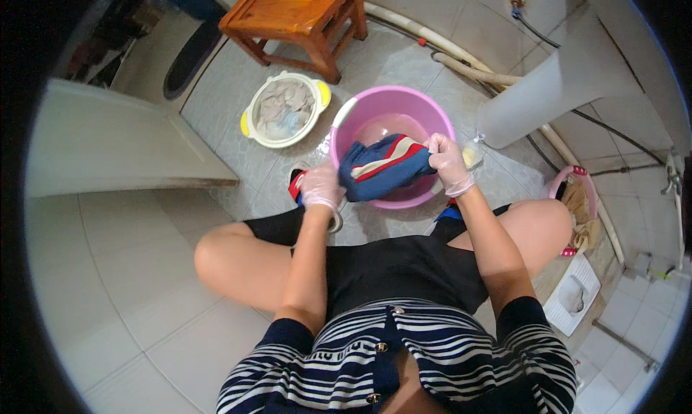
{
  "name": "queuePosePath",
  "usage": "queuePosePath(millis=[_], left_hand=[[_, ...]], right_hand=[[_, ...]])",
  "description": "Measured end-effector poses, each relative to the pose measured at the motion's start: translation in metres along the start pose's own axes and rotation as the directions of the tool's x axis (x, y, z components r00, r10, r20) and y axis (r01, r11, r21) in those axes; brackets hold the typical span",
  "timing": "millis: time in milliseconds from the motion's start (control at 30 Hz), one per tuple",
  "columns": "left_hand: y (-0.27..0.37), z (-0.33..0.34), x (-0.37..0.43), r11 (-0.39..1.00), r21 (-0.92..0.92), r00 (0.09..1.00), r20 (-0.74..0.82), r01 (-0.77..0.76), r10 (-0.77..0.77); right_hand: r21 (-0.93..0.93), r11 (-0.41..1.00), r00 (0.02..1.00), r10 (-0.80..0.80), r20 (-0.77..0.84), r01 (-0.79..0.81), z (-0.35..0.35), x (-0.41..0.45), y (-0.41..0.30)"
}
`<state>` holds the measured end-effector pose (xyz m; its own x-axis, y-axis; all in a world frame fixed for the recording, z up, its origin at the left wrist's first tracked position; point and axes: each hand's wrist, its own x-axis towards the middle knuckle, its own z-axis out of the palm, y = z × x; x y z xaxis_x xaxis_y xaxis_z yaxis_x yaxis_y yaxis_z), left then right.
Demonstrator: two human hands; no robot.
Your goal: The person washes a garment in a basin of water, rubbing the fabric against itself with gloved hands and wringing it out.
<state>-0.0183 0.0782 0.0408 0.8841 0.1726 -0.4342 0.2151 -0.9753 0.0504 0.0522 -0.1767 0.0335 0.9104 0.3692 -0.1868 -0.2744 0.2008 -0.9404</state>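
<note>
A pink plastic basin with some water in it stands on the tiled floor before me. Over it hangs a dark blue knitted garment with a red and cream stripe, stretched between my hands. My left hand, in a thin clear glove and slightly blurred, grips its left end. The right end is pinched in my right hand, gloved the same way. Beyond the left hand is a white basin with yellow handles, holding wet pale cloths and a light blue one.
A wooden chair stands beyond the basins. Pipes run along the right wall, near a hanging translucent plastic sheet. A pink basket with brown cloth and a squat toilet lie right. A pale door is left.
</note>
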Motion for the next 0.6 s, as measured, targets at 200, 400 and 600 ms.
queuePosePath(millis=[200,400,600], left_hand=[[0.057,0.021,0.004,0.59,-0.687,0.879,-0.156,-0.424,0.451],[0.04,0.08,0.033,0.208,-0.945,0.967,-0.255,-0.252,0.012],[0.024,0.008,0.015,-0.561,-0.825,0.993,-0.001,-0.066,-0.116]], right_hand=[[0.072,0.995,0.985,-0.08,0.15,0.07,0.024,-0.012,-0.009],[-0.037,0.999,0.996,-0.016,0.085,0.019,0.008,-0.007,-0.002],[-0.233,0.842,0.873,0.461,-0.159,-0.487,0.008,-0.007,0.008]])
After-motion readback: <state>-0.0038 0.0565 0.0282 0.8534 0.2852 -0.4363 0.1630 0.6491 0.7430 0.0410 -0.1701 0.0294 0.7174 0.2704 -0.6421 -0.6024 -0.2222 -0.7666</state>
